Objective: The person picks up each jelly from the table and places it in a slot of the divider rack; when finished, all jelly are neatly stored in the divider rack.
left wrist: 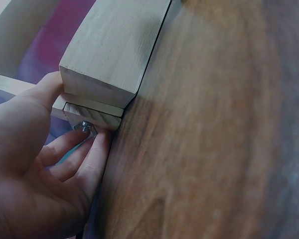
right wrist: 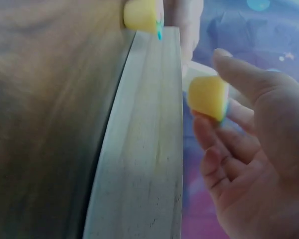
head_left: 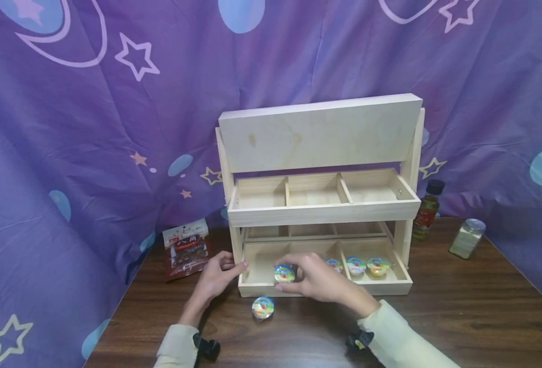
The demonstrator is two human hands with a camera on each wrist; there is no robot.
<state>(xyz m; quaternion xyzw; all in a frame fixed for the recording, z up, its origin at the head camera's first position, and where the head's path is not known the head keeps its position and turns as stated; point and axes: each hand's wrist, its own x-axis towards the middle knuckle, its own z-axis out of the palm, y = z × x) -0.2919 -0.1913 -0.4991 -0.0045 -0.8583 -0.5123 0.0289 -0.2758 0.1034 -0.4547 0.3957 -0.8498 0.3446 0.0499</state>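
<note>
My right hand [head_left: 319, 278] pinches a jelly cup [head_left: 284, 273] between thumb and fingers, over the front of the lower left compartment. In the right wrist view this cup [right wrist: 208, 98] shows a yellow body, beside the tray's front board. My left hand [head_left: 220, 276] grips the lower left side of the wooden rack [head_left: 323, 213]. In the left wrist view its thumb lies at the tray corner and its fingers reach round the upright by a metal wing nut [left wrist: 84, 127]. Another jelly cup [head_left: 263, 307] stands on the table just before the tray.
Jelly cups [head_left: 355, 266] sit in the lower right compartment, and one [head_left: 333, 265] shows in the middle, partly behind my right hand. A red-brown packet [head_left: 187, 250] lies left of the rack. A dark-capped bottle [head_left: 427, 210] and a glass jar [head_left: 467, 238] stand to its right.
</note>
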